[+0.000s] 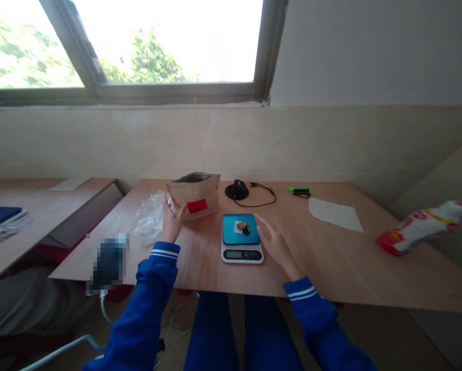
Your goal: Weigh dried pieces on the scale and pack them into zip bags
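Note:
A kitchen scale (241,253) with a blue top plate stands near the front edge of the table. On its plate lies a small brown and black piece (244,227), too small to name, over a whitish square. My right hand (274,245) is beside the scale's right edge, fingers stretched out and holding nothing. At the left, my left hand (171,222) has its thumb and fingers apart at the lower left side of a brown paper pouch (211,193). The pouch stands upright with its top open and a red label on its front. Whether that hand touches it I cannot tell.
Crumpled clear plastic (149,216) lies left of the pouch. Behind the scale are a black round base with a cable (237,190) and green-and-black screwdrivers (300,192). White paper (335,214) and a red-and-white bottle (420,229) are on the right.

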A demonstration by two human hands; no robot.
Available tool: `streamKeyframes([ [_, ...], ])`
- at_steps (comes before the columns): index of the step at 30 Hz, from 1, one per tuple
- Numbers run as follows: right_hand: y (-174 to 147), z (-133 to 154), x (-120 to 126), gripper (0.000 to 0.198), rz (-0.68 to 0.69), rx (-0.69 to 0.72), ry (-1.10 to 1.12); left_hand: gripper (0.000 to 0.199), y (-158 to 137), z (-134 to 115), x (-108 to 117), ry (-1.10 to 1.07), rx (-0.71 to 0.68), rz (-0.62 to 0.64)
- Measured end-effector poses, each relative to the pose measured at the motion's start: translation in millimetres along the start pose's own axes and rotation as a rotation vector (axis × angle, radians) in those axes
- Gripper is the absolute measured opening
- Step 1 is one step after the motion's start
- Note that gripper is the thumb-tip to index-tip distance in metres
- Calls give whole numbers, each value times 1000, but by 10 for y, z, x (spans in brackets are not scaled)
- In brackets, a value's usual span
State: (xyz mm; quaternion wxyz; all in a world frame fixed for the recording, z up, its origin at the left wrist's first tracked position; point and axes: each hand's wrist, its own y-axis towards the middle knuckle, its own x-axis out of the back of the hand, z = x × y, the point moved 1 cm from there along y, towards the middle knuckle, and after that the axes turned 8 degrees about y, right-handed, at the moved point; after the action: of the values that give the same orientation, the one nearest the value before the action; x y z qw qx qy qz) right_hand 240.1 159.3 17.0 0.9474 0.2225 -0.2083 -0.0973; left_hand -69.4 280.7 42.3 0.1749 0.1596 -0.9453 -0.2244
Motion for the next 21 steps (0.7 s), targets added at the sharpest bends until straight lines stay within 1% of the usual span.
streamKeyframes([
  [2, -157, -63, 113, 42, -164, -98, 36, 76, -205, -5, 42, 36, 103, -45],
  [4, -324, -152, 200, 46, -301, -242, 89, 60, -484, 16, 82, 39, 173, -96],
  [5, -401, -197, 230, 48, -341, -317, 126, 51, -638, 40, 96, 39, 204, -106],
  [7, -520, -271, 266, 51, -375, -429, 215, 35, -931, 115, 112, 67, 277, -94],
  [9, -581, -310, 281, 51, -384, -481, 294, 27, -1160, 200, 114, 106, 361, -50],
  [10, -593, -318, 285, 51, -385, -489, 322, 25, -1238, 232, 113, 137, 361, -24],
  [12, -594, -319, 285, 49, -385, -498, 352, 23, -1325, 269, 109, 187, 331, 26],
  [16, -585, -313, 279, 47, -361, -514, 330, 23, -1340, 248, 98, 280, 263, 105],
  [18, -593, -317, 279, 46, -352, -524, 322, 22, -1336, 222, 93, 321, 226, 126],
  [21, -609, -327, 282, 45, -334, -538, 318, 22, -1348, 194, 91, 356, 208, 139],
])
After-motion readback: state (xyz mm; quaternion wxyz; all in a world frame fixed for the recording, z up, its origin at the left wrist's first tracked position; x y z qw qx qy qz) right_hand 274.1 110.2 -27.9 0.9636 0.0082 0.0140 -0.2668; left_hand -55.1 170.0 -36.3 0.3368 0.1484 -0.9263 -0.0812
